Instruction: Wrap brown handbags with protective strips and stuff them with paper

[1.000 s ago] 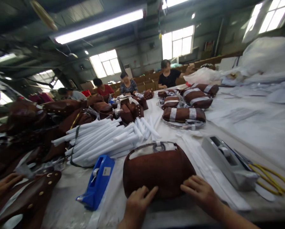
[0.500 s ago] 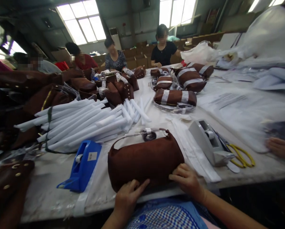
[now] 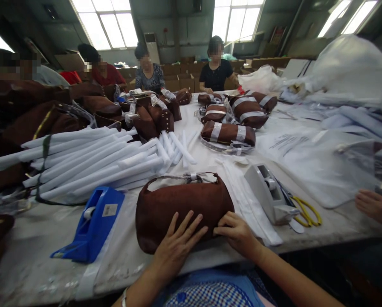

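A brown handbag [image 3: 175, 200] lies on its side at the table's front, its strap with clear wrapping along the far edge. My left hand [image 3: 178, 243] rests flat on the bag's front, fingers spread. At the bag's lower right edge, my right hand [image 3: 237, 232] has its fingers curled in, pinching the edge. To the left stands a blue tape dispenser [image 3: 96, 221]. A grey tape dispenser [image 3: 269, 192] is on the right, beside scissors with yellow handles [image 3: 306, 211]. White strips [image 3: 247, 196] lie between the bag and the grey dispenser.
Rolled white paper tubes [image 3: 98, 162] are heaped at left, before a pile of brown bags [image 3: 143, 119]. Banded bags [image 3: 229, 133] lie beyond mine. Clear plastic sheets [image 3: 306, 157] cover the right side. Another person's hand [image 3: 374, 207] is at right; several people sit across.
My left hand has moved from the bag's lower edge up onto its front and spread flat. My right hand still grips the lower right edge. The view has shifted slightly.
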Demonstrator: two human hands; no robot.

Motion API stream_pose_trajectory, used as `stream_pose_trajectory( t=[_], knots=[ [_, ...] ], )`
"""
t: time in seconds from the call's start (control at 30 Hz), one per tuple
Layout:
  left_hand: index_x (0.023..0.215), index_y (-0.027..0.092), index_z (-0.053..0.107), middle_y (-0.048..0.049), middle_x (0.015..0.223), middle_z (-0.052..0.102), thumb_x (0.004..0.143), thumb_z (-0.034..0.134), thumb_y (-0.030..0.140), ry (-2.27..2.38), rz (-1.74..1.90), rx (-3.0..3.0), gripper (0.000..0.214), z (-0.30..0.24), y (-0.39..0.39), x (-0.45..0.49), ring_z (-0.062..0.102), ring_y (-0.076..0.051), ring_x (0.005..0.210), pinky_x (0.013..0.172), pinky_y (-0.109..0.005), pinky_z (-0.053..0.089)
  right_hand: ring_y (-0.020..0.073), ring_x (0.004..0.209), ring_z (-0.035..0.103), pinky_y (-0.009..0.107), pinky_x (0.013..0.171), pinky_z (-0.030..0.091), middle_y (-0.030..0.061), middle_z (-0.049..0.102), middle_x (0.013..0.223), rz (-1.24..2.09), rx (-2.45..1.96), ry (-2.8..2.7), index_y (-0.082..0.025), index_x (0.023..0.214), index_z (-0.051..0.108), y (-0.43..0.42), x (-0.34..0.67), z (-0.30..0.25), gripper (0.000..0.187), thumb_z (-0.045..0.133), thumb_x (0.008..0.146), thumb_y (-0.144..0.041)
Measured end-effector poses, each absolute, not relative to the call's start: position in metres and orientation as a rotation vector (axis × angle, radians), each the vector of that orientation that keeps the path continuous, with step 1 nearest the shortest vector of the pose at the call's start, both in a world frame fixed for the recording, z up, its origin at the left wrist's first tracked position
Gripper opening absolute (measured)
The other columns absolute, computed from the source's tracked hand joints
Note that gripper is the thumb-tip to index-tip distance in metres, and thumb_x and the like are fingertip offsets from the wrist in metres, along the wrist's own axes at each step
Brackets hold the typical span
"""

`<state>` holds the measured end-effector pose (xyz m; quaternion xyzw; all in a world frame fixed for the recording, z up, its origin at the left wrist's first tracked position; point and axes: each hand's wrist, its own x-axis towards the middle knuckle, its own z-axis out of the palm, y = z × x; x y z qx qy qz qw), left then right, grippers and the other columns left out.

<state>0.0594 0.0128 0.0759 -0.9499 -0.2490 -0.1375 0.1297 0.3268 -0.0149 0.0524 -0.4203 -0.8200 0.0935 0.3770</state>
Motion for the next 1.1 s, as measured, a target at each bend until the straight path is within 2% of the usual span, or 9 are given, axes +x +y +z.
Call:
stream_pose_trajectory(
  t=[0.17,0.37,0.5,0.6,0.77,0.87,0.93,1.0,1.1],
  knots=[
    [0.153,0.036,0.031,0.0019,0.165,0.023,0.089,0.044,0.006,-0.708,-0.374,-2.798,0.071,0.035,0.016,0.058,0.017,-0.027,0.152,0.122,-0.054,0.016,0.0168,0.076,0.056,0.031,0.068,0.044,0.0024,0.066,0.078,0.331,-1.075,-2.105,-0.025,0.090,0.073,-0.007,0.327,0.030,0.031,0.048,0.092,-0.008],
    [0.149,0.041,0.036,0.0008,0.164,0.026,0.095,0.055,0.030,-0.842,-0.482,-2.867,0.058,0.043,0.023,0.062,0.022,-0.028,0.151,0.121,-0.053,0.021,0.0191,0.088,0.060,0.034,0.077,0.050,0.0042,0.068,0.093,0.450,-1.153,-2.278,-0.025,0.105,0.071,-0.005,0.333,0.069,0.037,0.052,0.081,-0.005],
    [0.150,0.040,0.036,-0.0019,0.164,0.027,0.094,0.059,0.031,-0.875,-0.536,-2.845,0.062,0.052,0.039,0.063,0.023,-0.028,0.151,0.123,-0.052,0.017,0.0213,0.103,0.063,0.045,0.102,0.048,0.0060,0.070,0.109,0.264,-1.144,-2.229,-0.025,0.119,0.066,0.003,0.334,0.102,0.033,0.060,0.087,-0.016],
    [0.151,0.041,0.033,-0.0004,0.165,0.024,0.095,0.056,0.029,-0.886,-0.533,-2.838,0.061,0.049,0.044,0.065,0.020,-0.027,0.152,0.124,-0.052,0.013,0.0212,0.113,0.063,0.046,0.109,0.045,0.0059,0.070,0.119,0.083,-1.141,-2.118,-0.025,0.127,0.062,0.019,0.319,0.110,0.037,0.058,0.091,-0.016],
    [0.150,0.037,0.036,-0.0029,0.162,0.031,0.094,0.058,0.029,-0.917,-0.535,-2.942,0.061,0.061,0.043,0.066,0.021,-0.029,0.152,0.121,-0.055,0.024,0.0302,0.142,0.041,0.058,0.119,0.031,0.0087,0.051,0.149,-0.165,-1.220,-2.235,-0.025,0.144,0.049,0.059,0.281,0.104,0.049,0.056,0.096,-0.025],
    [0.146,0.031,0.046,-0.0047,0.154,0.046,0.094,0.058,0.027,-0.929,-0.696,-2.979,0.053,0.076,0.046,0.056,0.031,-0.023,0.148,0.122,-0.046,0.029,0.0351,0.147,0.030,0.064,0.118,0.027,0.0116,0.037,0.158,-0.167,-1.342,-2.290,-0.023,0.148,0.045,0.075,0.274,0.100,0.054,0.056,0.096,-0.036],
    [0.143,0.032,0.050,-0.0037,0.152,0.049,0.093,0.059,0.022,-1.190,-0.905,-2.794,0.051,0.081,0.049,0.042,0.031,-0.022,0.149,0.124,-0.047,0.022,0.0345,0.147,0.030,0.063,0.119,0.026,0.0108,0.036,0.159,-0.130,-1.365,-2.297,-0.024,0.149,0.043,0.079,0.278,0.099,0.056,0.056,0.096,-0.039],
    [0.145,0.034,0.047,-0.0048,0.159,0.038,0.087,0.068,0.027,-1.664,-1.135,-2.492,0.061,0.079,0.052,0.026,0.021,-0.029,0.152,0.124,-0.055,0.015,0.0335,0.148,0.028,0.062,0.120,0.025,0.0098,0.036,0.159,-0.108,-1.398,-2.203,-0.026,0.151,0.039,0.076,0.288,0.097,0.058,0.056,0.097,-0.039],
    [0.156,0.033,0.023,-0.0091,0.164,0.024,0.077,0.077,0.045,-2.403,-1.566,-2.190,0.096,0.065,0.052,0.006,0.021,-0.034,0.151,0.122,-0.057,0.021,0.0327,0.150,0.022,0.061,0.121,0.024,0.0091,0.029,0.162,0.015,-1.534,-1.893,-0.028,0.154,0.031,0.064,0.305,0.087,0.067,0.058,0.095,-0.042]
  ],
)
